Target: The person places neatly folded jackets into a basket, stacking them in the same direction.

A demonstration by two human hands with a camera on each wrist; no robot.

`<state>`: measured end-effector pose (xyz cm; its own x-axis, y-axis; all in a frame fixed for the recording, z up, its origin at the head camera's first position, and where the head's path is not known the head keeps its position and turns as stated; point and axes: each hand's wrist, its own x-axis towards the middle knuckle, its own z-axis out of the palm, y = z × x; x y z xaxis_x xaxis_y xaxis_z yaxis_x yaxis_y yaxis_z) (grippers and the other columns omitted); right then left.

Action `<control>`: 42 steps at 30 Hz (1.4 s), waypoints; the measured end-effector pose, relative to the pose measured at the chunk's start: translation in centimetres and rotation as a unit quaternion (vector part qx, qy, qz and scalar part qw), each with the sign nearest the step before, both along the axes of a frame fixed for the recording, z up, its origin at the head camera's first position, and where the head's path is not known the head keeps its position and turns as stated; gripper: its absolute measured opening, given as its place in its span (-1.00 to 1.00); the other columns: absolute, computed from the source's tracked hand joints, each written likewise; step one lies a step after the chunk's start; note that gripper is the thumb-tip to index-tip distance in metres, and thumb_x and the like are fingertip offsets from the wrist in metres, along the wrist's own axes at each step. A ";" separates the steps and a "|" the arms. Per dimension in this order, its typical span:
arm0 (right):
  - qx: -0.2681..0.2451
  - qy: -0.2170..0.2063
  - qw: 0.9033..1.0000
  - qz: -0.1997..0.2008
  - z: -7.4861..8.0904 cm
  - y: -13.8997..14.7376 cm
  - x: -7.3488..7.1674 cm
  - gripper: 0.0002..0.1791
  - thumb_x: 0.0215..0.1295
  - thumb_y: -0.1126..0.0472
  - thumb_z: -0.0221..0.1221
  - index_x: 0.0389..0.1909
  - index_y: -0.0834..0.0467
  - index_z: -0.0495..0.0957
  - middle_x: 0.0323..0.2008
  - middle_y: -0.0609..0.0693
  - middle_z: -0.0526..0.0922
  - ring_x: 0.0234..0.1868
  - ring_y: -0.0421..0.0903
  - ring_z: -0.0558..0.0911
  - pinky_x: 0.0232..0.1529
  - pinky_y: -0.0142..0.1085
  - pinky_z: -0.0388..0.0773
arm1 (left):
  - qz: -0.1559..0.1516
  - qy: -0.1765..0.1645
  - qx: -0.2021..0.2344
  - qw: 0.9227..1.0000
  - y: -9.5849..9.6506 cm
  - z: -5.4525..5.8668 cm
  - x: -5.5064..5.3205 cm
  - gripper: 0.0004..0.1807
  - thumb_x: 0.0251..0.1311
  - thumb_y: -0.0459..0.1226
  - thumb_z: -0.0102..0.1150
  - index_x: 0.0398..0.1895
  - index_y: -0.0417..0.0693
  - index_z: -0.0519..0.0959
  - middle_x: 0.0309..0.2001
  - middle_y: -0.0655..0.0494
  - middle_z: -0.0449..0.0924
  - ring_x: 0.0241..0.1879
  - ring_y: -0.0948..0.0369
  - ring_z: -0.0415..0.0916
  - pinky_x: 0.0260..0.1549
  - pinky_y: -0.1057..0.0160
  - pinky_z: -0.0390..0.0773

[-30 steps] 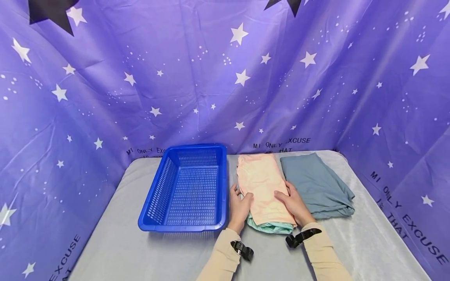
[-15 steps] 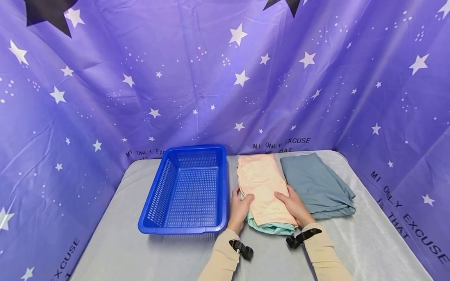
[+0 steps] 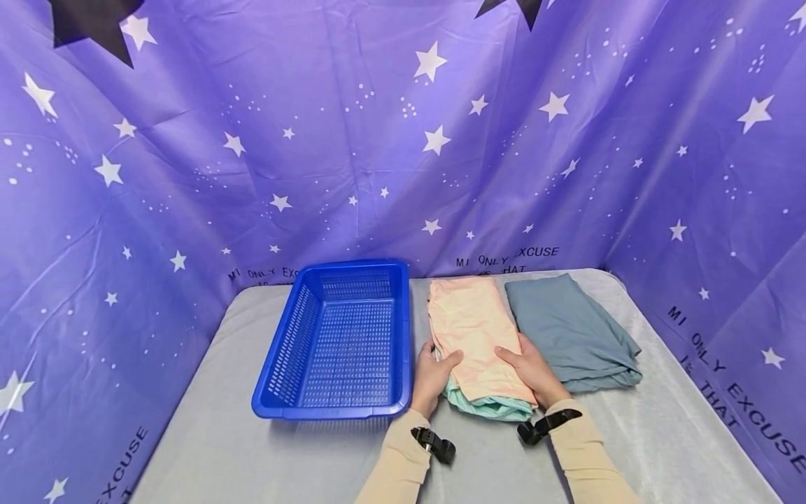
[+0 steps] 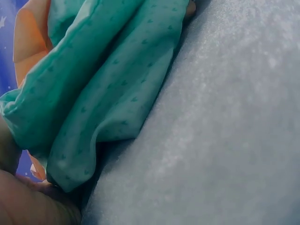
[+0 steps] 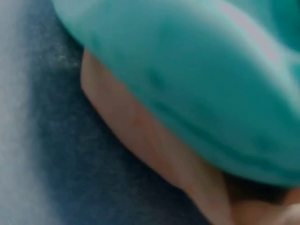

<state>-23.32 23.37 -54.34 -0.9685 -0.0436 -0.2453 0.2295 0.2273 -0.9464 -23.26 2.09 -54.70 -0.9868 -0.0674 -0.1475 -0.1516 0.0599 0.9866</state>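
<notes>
In the head view, a folded peach garment [image 3: 469, 325] lies on top of a mint-green folded garment [image 3: 490, 409], making one stack. My left hand [image 3: 434, 380] grips the stack's left edge, thumb on the peach cloth, the other fingers mostly hidden under the side. On the right edge, my right hand [image 3: 535, 367] holds the stack likewise, thumb on top. The left wrist view shows the mint-green cloth [image 4: 112, 89], patterned with small dark marks, just over the table. Blurred mint-green cloth [image 5: 187, 75] fills much of the right wrist view.
Left of the stack stands a blue perforated plastic basket [image 3: 352, 350] with nothing in it. A folded grey-blue garment [image 3: 569, 332] lies to the right, close to my right hand. Grey cloth covers the table [image 3: 264, 462]. A purple star-patterned curtain [image 3: 352, 140] hangs around the back and sides.
My left hand has shifted slightly inward, its thumb further over the peach garment. Fingertips of both hands have slipped a little further under the stack's edges. The basket and grey-blue garment stay put.
</notes>
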 end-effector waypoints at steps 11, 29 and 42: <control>0.004 0.010 1.000 0.010 0.3 -0.1 0.2 -0.06 0.51 0.14 0.15 0.65 0.23 -0.23 0.58 0.34 0.05 0.49 0.19 0.24 0.50 0.06 0.17 | -0.036 0.011 0.035 0.999 -0.1 -0.2 -0.2 -0.19 0.07 -0.36 0.41 0.46 -0.16 0.38 0.30 -0.11 0.57 0.24 0.08 0.53 0.35 0.00 0.45; 0.015 0.022 1.000 0.000 0.0 0.1 0.7 -0.02 0.45 0.26 0.20 0.66 0.15 -0.22 0.64 0.24 -0.06 0.61 0.20 0.03 0.58 0.13 0.03 | -0.028 0.009 0.056 0.998 0.2 -0.3 -0.1 -0.02 -0.12 -0.54 0.35 0.52 -0.10 0.32 0.41 -0.18 0.44 0.38 -0.01 0.40 0.43 -0.04 0.34; -0.003 0.045 0.999 -0.027 0.9 -0.2 1.1 -0.03 0.42 0.32 0.19 0.67 0.08 -0.18 0.64 0.21 -0.03 0.60 0.15 0.05 0.59 0.09 0.01 | -0.013 0.015 0.095 0.995 0.5 0.6 0.4 0.01 -0.11 -0.57 0.33 0.55 -0.06 0.28 0.44 -0.12 0.43 0.37 0.02 0.42 0.38 0.03 0.42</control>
<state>-22.26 23.17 -53.40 -0.9874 0.0073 -0.1578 0.1557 0.2108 -0.9650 -22.86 2.59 -54.13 -0.9920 -0.0157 -0.1255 -0.1227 -0.1239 0.9847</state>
